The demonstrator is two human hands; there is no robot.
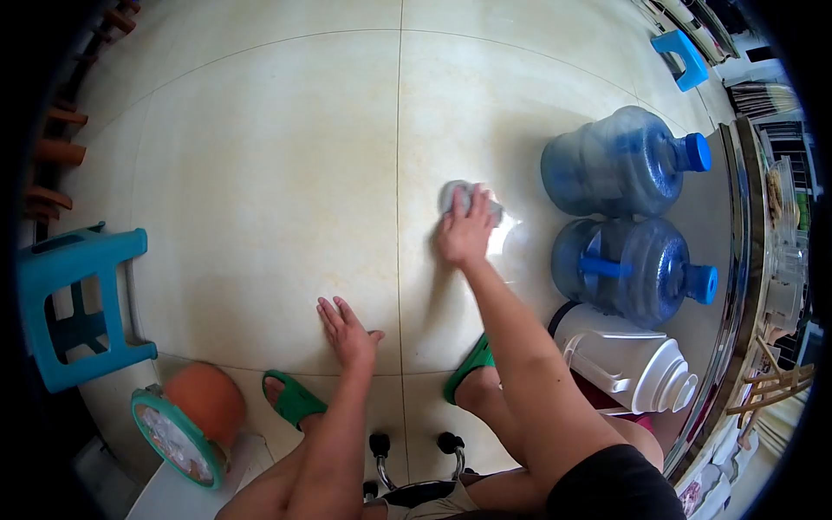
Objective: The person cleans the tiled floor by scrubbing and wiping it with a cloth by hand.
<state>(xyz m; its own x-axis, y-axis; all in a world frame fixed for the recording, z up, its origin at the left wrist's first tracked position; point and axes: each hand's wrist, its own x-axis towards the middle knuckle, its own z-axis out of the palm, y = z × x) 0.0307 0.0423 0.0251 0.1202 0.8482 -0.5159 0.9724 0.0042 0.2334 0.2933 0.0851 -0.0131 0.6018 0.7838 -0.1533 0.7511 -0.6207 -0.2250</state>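
My right hand (465, 234) reaches forward and presses a grey cloth (452, 192) onto the tiled floor (260, 173), with its fingers spread over the cloth. Part of the cloth is hidden under the palm and fingers. A shiny patch of floor shows just right of the cloth. Closer to my body, my left hand (350, 336) is open and empty, fingers stretched out, low over the floor; whether it touches the tiles I cannot tell. Green slippers (295, 399) are on my feet, below and to either side of the hands.
Two large blue water bottles (607, 165) lie on their sides at right, with a white thermos jug (637, 373) near them. A teal stool (87, 295) and an orange bin (204, 403) with a green rim stand at left. A blue stool (682, 59) is far right. Chair casters (451, 442) sit below me.
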